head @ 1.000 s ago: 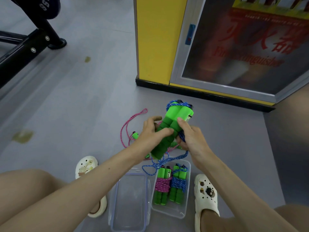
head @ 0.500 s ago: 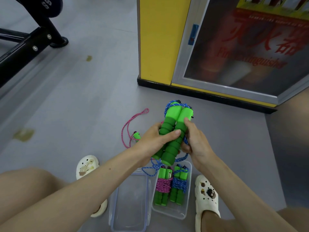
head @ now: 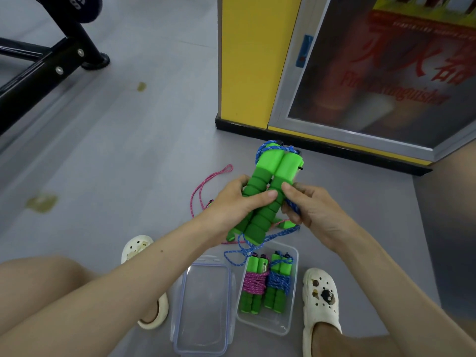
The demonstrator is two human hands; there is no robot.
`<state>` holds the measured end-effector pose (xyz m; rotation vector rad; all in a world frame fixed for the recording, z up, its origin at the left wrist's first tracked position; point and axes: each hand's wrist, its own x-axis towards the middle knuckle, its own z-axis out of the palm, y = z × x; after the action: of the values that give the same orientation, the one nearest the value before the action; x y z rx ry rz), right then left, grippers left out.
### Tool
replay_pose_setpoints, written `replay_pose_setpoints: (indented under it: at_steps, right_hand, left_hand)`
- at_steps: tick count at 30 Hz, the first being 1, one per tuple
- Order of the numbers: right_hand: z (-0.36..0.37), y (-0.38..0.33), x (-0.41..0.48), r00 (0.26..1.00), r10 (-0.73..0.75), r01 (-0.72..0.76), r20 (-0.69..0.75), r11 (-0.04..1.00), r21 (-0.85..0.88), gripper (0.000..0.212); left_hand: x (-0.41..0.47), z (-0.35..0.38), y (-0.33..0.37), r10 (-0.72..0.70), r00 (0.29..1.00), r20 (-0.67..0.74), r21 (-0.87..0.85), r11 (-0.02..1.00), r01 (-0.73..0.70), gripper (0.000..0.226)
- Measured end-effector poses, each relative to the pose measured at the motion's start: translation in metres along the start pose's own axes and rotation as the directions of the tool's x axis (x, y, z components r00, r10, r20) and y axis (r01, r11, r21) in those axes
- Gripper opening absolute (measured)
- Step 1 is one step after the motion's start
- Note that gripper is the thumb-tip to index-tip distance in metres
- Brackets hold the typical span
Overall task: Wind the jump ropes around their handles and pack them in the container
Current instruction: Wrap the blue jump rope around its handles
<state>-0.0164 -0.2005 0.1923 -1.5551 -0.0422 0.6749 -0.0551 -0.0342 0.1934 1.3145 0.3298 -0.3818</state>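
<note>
Nearest me, the lid [head: 204, 310] lies on the floor, and just right of it the container [head: 268, 324] holds two finished bundles, one wound in pink [head: 253, 283] and one in blue [head: 279, 282].

Change over the last second: my right hand [head: 314, 210] has come off the face of the green handles [head: 260, 181] and moved to their right side. It now pinches the blue cord [head: 293, 207] between thumb and fingers. The handle pair has tipped a little more upright. Slack cord still trails in a loose loop below the handles, above the container's far edge.

Judgement: this is the third rope, early in its winding. The pinch looks set to draw the cord taut for a turn around the middle.

Pose: my left hand [head: 234, 202] clasps both handles side by side, thumb laid across the front, fingers behind. Both forearms reach forward over my knees.

Farther out, a pink rope [head: 228, 169] lies unwound on the floor, short of the yellow cabinet [head: 244, 60]. It is still to be done.
</note>
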Motion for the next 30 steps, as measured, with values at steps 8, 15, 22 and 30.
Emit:
replay_pose_setpoints:
  at_steps: [8, 15, 22, 30]
  right_hand:
    - [-0.011, 0.005, -0.003, 0.999, -0.030, 0.028, -0.028, 0.998, -0.052, 0.018]
    - [-0.004, 0.009, 0.000, 0.989, 0.074, -0.077, -0.130, 0.997, -0.021, 0.021]
    - [0.000, 0.010, -0.001, 0.973, 0.104, -0.148, -0.206, 0.966, -0.211, 0.016]
    - [-0.004, 0.013, -0.005, 0.970, 0.067, -0.135, -0.234, 0.947, -0.291, 0.023]
  left_hand:
    - [-0.003, -0.009, 0.003, -0.027, 0.999, 0.027, -0.020, 0.999, 0.028, 0.041]
    - [0.007, -0.008, -0.003, 0.082, 0.996, -0.046, 0.328, 0.943, -0.063, 0.041]
    - [0.012, 0.003, -0.009, 0.282, 0.956, -0.079, 0.859, 0.505, -0.078, 0.041]
    - [0.013, 0.003, -0.011, 0.433, 0.898, -0.076, 0.979, 0.202, -0.015, 0.050]
